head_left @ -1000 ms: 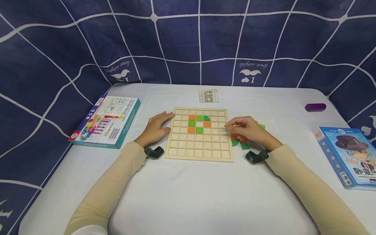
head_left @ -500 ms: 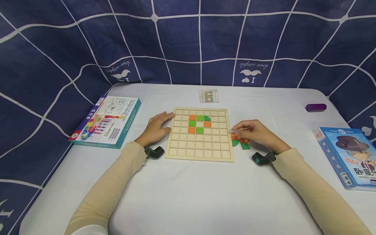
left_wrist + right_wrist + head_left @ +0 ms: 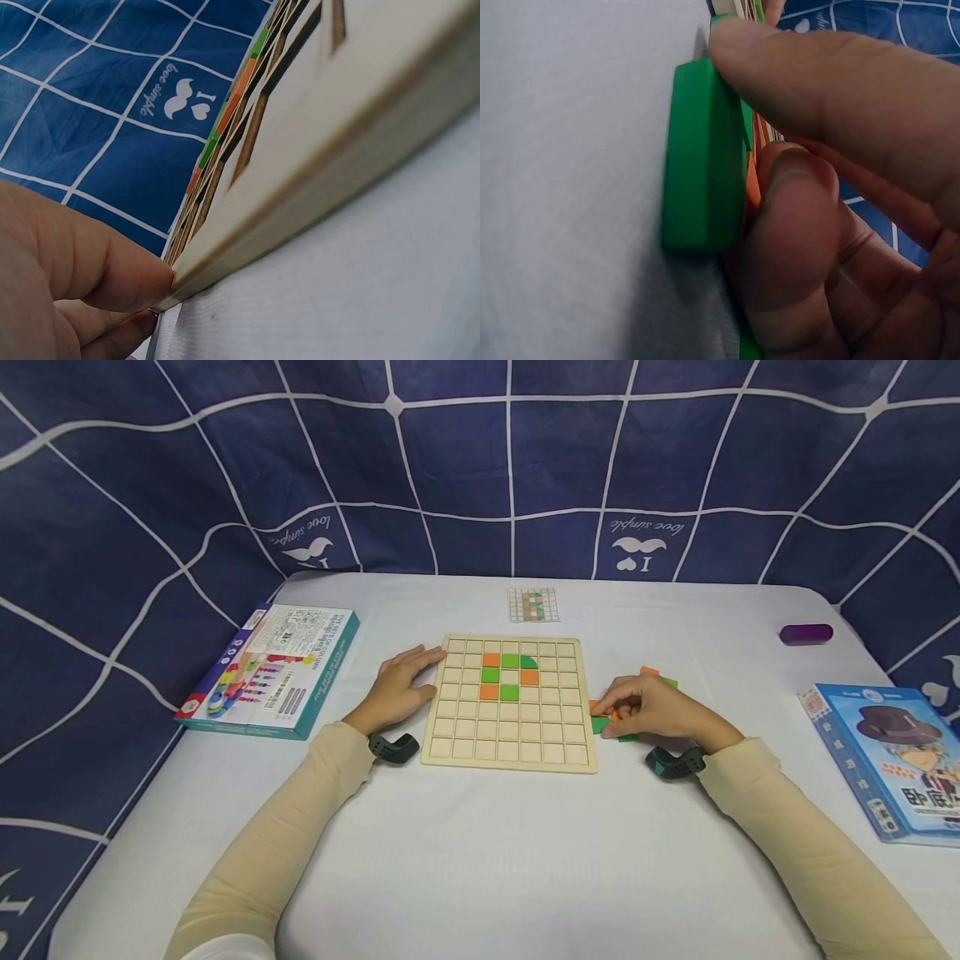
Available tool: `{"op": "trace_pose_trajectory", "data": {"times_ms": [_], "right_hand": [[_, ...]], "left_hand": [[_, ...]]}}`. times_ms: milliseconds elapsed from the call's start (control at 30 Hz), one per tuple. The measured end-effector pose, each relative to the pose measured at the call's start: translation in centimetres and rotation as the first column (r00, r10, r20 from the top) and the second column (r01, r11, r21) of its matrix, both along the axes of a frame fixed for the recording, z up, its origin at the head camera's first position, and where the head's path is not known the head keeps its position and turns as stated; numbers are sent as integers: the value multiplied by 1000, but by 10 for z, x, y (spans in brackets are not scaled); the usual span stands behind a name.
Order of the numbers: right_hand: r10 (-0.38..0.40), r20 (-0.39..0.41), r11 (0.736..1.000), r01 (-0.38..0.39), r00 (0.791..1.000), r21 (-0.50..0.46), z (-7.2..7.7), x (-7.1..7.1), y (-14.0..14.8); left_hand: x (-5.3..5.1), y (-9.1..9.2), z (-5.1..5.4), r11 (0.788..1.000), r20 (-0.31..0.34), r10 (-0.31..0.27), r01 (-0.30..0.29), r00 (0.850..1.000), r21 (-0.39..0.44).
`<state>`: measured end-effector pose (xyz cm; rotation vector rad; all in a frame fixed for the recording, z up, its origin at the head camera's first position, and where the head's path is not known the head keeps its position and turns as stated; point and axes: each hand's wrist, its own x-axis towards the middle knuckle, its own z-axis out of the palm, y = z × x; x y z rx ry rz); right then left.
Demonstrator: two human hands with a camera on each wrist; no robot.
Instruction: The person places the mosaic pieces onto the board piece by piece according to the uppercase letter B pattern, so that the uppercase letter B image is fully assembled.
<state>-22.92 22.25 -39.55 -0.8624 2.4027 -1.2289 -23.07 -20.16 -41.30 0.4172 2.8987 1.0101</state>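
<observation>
A square wooden grid board point(image 3: 507, 752) lies on the white table, with orange and green tiles point(image 3: 509, 692) set in its upper-middle cells. My left hand point(image 3: 401, 687) rests at the board's left edge; in the left wrist view the thumb touches the rim near a corner. Just right of the board, my right hand point(image 3: 648, 706) is over a loose group of orange and green tiles point(image 3: 600, 725), thumb and bent fingers among them. In the right wrist view a thick green tile point(image 3: 697, 157) lies beneath the thumb; no tile is seen lifted.
A small printed pattern card point(image 3: 533, 605) lies behind the board. At the left is a toy box point(image 3: 288, 672), at the right a blue game box point(image 3: 892, 760). A purple cylinder-like object point(image 3: 806, 634) sits far right. Blue grid cloth point(image 3: 465, 460) hangs behind.
My right hand has moved from the board's right edge back to the right and down onto the loose tiles. The left hand and the tiles in the board look unchanged.
</observation>
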Motion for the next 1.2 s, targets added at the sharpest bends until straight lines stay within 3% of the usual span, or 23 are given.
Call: {"op": "trace_pose_trajectory", "data": {"times_ms": [400, 700, 1000, 1200], "right_hand": [[-18, -83, 999, 20, 996, 31, 2, 0, 0], [-94, -112, 990, 104, 989, 92, 5, 1, 0], [-184, -64, 983, 184, 981, -1, 1, 0, 1], [-193, -35, 980, 191, 981, -56, 2, 0, 1]], "left_hand": [[1, 0, 0, 1000, 1, 1, -1, 1000, 3], [0, 0, -1, 1000, -1, 1, -1, 1000, 5], [0, -1, -1, 1000, -5, -7, 7, 1000, 3], [-1, -1, -1, 1000, 0, -8, 8, 1000, -1]]}}
